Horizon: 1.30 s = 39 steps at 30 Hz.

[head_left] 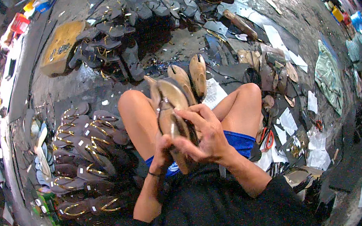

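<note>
A wooden shoe last (169, 98) with a dark sandal strap across it is held upright between my knees. My left hand (162, 151) is closed around its lower left side. On the other side, my right hand (206, 132) grips it, thumb low and fingertips pressed at the strap. The underside of the last and the fingers behind it are hidden. Just beyond stand two more wooden lasts, one partly behind the held one (179, 77) and a paler last (198, 72) to its right.
Finished brown sandals (84, 141) with gold straps lie in rows at my left. Dark soles (109, 42) are heaped in an arc ahead, beside a wooden block (63, 46). Red-handled scissors (267, 140) and paper scraps (288, 120) lie right; a greenish cloth (328, 79) is farther right.
</note>
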Tool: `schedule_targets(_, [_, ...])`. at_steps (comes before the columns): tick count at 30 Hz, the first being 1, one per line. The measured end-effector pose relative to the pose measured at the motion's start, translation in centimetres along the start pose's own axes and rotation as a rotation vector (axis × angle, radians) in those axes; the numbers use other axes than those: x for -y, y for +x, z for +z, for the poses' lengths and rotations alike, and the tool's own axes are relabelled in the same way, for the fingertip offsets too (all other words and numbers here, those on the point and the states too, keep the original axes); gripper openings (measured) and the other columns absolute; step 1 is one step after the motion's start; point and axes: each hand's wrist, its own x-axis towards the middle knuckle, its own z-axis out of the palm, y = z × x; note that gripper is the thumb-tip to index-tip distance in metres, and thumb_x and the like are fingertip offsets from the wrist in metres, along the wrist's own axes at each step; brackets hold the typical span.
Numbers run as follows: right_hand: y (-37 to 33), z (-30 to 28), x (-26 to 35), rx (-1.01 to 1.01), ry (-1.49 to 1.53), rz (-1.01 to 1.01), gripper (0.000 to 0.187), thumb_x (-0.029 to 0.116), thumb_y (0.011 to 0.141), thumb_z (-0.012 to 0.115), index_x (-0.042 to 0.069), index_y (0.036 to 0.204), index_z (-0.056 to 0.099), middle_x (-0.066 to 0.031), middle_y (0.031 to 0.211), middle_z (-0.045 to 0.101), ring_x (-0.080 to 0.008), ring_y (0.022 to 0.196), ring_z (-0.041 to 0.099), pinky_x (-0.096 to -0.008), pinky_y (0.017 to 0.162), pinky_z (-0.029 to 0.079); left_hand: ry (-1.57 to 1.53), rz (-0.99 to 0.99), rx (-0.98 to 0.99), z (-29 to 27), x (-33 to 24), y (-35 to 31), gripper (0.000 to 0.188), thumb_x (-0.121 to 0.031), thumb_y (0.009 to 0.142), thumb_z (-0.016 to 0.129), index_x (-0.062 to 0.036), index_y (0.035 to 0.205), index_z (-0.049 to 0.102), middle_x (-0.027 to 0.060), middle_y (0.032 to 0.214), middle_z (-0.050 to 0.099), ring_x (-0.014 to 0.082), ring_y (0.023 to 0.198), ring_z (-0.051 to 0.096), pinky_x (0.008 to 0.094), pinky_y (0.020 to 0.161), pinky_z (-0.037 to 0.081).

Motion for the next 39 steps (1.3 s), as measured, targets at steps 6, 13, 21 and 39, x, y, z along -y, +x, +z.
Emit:
schedule_targets(6, [-3.2,-0.5,1.8,0.162,-0.107,-0.003,0.096,0.031,0.072,0.085,-0.004,0.148,0.036,-0.0262,0.144,0.046,-0.0410,0.126,0.052,-0.0441,0.109,0.042,-0.169,0.289,-0.190,2.3,-2.8,-0.9,0.104,-0.071,0.082,0.064,-0.0034,0.152,0.026,0.0158,0.143,0.046,0.0315,0.127,0.052,0.0457,0.108,0.044])
schedule_targets(13, [-4.7,0.5,0.4,0.236,0.036,0.007,0.098,0.023,0.066,0.088,-0.006,0.144,0.037,-0.0263,0.145,0.046,-0.0380,0.129,0.052,-0.0418,0.107,0.045,-0.053,0.191,-0.244,1.7,-3.0,-3.6,0.109,-0.078,0.080,0.058,-0.0016,0.151,0.029,0.0159,0.146,0.046,0.0311,0.132,0.048,0.0464,0.111,0.040])
schedule_targets(21, [-8.5,0.2,1.9,0.353,0.874,0.650,0.030,0.030,0.109,0.040,0.005,0.100,0.054,0.0021,0.085,0.050,-0.0074,0.080,0.045,-0.0259,0.071,0.042,-0.145,0.000,0.017,3.5,-3.8,-11.7,0.132,-0.062,0.059,0.087,0.0029,0.152,0.019,0.0188,0.147,0.042,0.0311,0.129,0.050,0.0449,0.113,0.037])
schedule_targets(39, [-7.6,2.2,-1.3,0.194,0.979,0.511,0.031,0.013,0.101,0.055,0.004,0.130,0.052,-0.0088,0.124,0.058,-0.0141,0.109,0.054,-0.0302,0.096,0.045,-0.043,0.124,-0.042,6.9,-5.4,-10.0,0.136,-0.064,0.061,0.087,-0.0014,0.153,0.010,0.0184,0.144,0.039,0.0302,0.131,0.046,0.0441,0.112,0.036])
